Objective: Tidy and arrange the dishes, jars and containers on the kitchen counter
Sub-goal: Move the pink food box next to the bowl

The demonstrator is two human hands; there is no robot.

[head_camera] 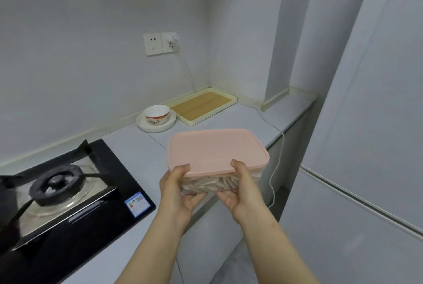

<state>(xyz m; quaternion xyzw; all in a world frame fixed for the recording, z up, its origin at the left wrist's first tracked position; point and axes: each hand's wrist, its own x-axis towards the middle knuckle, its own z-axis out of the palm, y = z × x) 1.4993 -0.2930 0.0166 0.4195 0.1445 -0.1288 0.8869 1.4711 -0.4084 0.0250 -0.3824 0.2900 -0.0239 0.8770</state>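
A clear rectangular container with a pink lid [215, 150] is held in the air above the front edge of the grey counter [142, 146]. My left hand [177, 188] grips its near left corner, thumb on the lid and fingers underneath. My right hand [242, 188] grips the near right corner the same way. Pale contents show through the container's side. At the back of the counter a white bowl with a red pattern [156, 114] stands on a white plate [142, 123].
A cream tray with a wooden board [203, 106] lies in the back corner. A black gas hob [61, 192] fills the left of the counter. A white cable [273, 180] runs from the wall socket [161, 43] over the counter edge. A white fridge [366, 169] stands on the right.
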